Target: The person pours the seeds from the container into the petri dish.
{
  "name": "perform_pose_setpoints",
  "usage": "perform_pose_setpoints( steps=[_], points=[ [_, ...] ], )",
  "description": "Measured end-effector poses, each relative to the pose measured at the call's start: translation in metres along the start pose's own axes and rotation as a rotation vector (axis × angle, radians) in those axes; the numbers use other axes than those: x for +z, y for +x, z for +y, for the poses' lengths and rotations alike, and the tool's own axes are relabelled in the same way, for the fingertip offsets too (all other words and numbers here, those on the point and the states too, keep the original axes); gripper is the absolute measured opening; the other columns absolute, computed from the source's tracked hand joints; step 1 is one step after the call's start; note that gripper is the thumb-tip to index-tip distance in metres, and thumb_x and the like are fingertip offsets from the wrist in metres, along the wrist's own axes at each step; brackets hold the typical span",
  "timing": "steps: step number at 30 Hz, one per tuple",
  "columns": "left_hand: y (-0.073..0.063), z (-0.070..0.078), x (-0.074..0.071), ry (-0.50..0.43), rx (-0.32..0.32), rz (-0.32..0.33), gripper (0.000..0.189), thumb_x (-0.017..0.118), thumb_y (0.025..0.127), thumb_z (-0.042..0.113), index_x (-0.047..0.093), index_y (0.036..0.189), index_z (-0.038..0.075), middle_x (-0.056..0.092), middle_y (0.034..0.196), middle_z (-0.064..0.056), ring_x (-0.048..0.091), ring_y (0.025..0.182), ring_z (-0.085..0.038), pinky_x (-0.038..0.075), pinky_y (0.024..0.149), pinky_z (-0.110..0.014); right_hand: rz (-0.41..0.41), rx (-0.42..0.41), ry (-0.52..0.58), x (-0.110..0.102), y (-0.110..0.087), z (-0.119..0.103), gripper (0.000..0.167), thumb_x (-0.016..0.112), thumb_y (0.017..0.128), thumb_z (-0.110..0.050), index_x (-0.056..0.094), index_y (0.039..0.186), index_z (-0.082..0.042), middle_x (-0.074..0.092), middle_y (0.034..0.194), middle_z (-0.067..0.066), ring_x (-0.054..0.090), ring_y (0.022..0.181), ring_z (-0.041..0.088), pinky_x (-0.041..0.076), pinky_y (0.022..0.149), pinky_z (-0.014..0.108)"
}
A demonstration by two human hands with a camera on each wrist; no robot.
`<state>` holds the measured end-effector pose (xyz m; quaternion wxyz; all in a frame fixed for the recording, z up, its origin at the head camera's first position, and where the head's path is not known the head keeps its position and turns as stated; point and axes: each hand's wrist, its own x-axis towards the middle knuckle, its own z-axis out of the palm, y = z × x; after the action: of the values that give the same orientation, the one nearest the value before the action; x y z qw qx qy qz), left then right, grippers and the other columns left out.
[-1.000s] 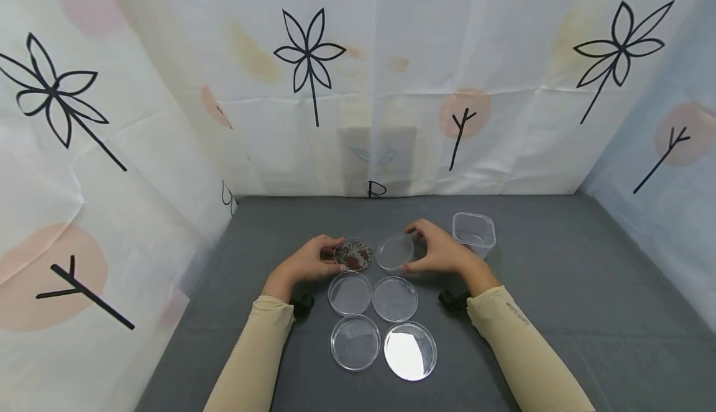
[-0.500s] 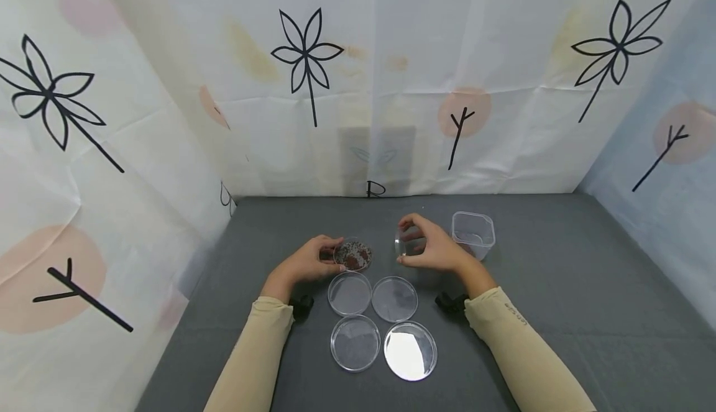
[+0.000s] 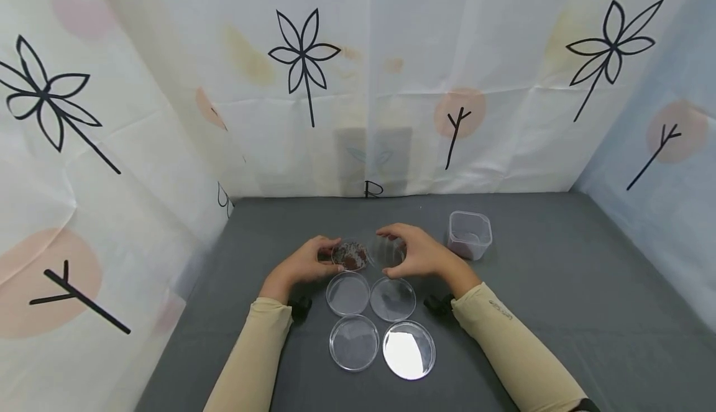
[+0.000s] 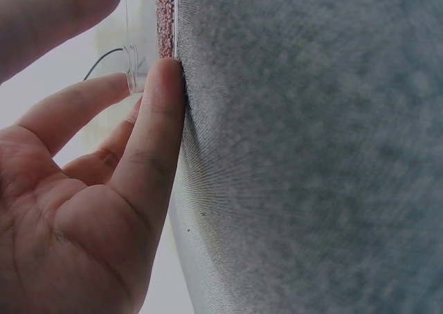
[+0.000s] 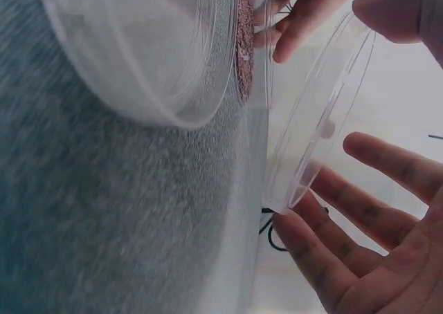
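Note:
My left hand (image 3: 304, 265) grips the near-left side of a clear petri dish (image 3: 350, 256) that holds reddish-brown and grey granules. That dish lies on the grey table, and its granule layer (image 4: 165, 16) shows edge-on in the left wrist view. Between thumb and fingers of my right hand (image 3: 425, 251) is a shallow clear round dish or lid (image 3: 385, 251). The right wrist view has this clear round piece (image 5: 325, 113) tilted and raised off the table, beside the granule dish (image 5: 245, 44). Nothing shows inside it.
Two clear petri dishes, one left (image 3: 347, 294) and one right (image 3: 393, 300), lie just in front of the hands. Nearer still are another dish (image 3: 354, 343) and a glare-lit one (image 3: 409, 351). A square clear plastic tub (image 3: 469, 235) stands behind right. Patterned cloth (image 3: 391, 76) walls the table.
My right hand has lifted and tipped the clear round piece, then brought it left, close to the granule dish. The left hand keeps its place on the granule dish.

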<state>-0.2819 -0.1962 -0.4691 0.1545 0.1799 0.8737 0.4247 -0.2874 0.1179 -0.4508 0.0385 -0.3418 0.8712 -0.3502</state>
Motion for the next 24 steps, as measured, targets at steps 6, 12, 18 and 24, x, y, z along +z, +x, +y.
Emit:
perform_pose_setpoints(
  steps=[6, 12, 18, 24],
  points=[
    [0.002, 0.001, -0.001, 0.002, 0.007, -0.002, 0.073, 0.081, 0.096, 0.016, 0.046, 0.160, 0.003, 0.052, 0.144, -0.020, 0.053, 0.139, -0.042, 0.056, 0.111, -0.047, -0.035, -0.009, -0.076, 0.004, 0.019, -0.005, 0.077, 0.087, 0.081, -0.032, 0.060, 0.148, -0.007, 0.064, 0.142, 0.013, 0.062, 0.128, 0.035, 0.058, 0.101, 0.053],
    [0.000, 0.001, -0.001, 0.009, -0.002, 0.000, 0.074, 0.081, 0.097, 0.019, 0.046, 0.161, 0.005, 0.052, 0.144, -0.018, 0.053, 0.140, -0.042, 0.055, 0.113, -0.050, -0.096, -0.049, -0.106, 0.011, 0.040, -0.009, 0.073, 0.088, 0.078, -0.028, 0.063, 0.143, -0.004, 0.066, 0.139, 0.013, 0.062, 0.129, 0.033, 0.056, 0.108, 0.053],
    [-0.001, 0.002, -0.002, 0.011, -0.031, -0.001, 0.073, 0.081, 0.097, 0.020, 0.048, 0.161, 0.013, 0.053, 0.144, -0.014, 0.054, 0.140, -0.037, 0.057, 0.110, -0.046, -0.143, -0.066, -0.092, 0.018, 0.052, -0.012, 0.066, 0.089, 0.079, -0.025, 0.067, 0.136, -0.002, 0.066, 0.135, 0.013, 0.063, 0.125, 0.033, 0.057, 0.105, 0.050],
    [-0.001, 0.002, -0.002, 0.010, -0.017, -0.008, 0.072, 0.081, 0.097, 0.018, 0.047, 0.161, 0.012, 0.054, 0.141, -0.014, 0.057, 0.138, -0.036, 0.059, 0.107, -0.043, -0.160, -0.066, -0.093, 0.023, 0.059, -0.013, 0.060, 0.090, 0.081, -0.026, 0.070, 0.134, -0.004, 0.063, 0.136, 0.013, 0.063, 0.125, 0.033, 0.057, 0.106, 0.050]
  ],
)
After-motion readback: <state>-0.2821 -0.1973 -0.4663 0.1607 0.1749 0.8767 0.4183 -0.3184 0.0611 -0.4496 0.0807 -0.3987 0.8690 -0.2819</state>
